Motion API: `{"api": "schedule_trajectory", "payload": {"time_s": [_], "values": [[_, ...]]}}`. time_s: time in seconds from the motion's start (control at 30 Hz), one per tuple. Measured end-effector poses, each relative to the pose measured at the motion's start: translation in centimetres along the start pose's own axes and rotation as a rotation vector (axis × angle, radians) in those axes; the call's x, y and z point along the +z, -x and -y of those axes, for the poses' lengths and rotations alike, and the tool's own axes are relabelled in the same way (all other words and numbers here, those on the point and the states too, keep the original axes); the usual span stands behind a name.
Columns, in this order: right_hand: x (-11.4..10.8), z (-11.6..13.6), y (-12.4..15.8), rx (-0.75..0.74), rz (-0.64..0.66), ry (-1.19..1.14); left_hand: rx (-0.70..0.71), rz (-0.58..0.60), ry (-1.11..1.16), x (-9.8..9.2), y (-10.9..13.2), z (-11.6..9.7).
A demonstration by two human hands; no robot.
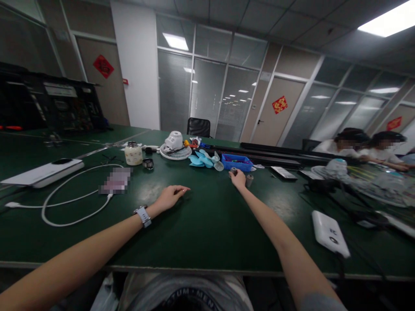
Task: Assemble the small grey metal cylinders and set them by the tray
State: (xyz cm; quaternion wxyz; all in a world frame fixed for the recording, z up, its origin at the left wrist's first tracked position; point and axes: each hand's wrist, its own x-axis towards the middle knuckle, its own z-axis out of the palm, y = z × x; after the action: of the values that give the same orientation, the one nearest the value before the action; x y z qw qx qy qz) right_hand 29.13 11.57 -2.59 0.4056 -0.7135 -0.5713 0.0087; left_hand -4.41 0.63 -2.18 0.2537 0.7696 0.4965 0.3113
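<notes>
My right hand (239,179) reaches forward over the green table, its fingers closed around a small grey cylinder (233,171). A second grey cylinder (249,180) stands just to the right of that hand. Right behind them sits a blue plastic basket (236,163) with small dark items inside. My left hand (171,197), with a watch (143,216) on its wrist, rests low over the table's middle. Its fingers stretch to the right and hold nothing. Light-blue fan blades (202,159) lie left of the basket, near a white fan housing with its grille (175,147).
To the left are a patterned jar (133,154), a dark lid (148,164), a phone on a looped white cable (78,221) and a white box (42,172). A white power bank (330,233) and dark cables lie right. Two people sit at the far right.
</notes>
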Motion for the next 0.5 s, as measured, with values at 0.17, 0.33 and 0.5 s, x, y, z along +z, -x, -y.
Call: {"api": "schedule_trajectory", "payload": {"time_s": [0.17,0.33,0.5], "values": [[0.2,-0.5,0.3,0.052,0.025,0.024,-0.033,-0.100,0.006,0.3,-0.4,0.6],[-0.5,3.3,5.2,-0.277,-0.135,0.036,-0.083,-0.198,0.049,0.4,-0.7,1.1],[0.1,9.2,12.4,-0.672,0.269,-0.100,-0.108,-0.239,0.017,0.3,-0.7,0.8]]}}
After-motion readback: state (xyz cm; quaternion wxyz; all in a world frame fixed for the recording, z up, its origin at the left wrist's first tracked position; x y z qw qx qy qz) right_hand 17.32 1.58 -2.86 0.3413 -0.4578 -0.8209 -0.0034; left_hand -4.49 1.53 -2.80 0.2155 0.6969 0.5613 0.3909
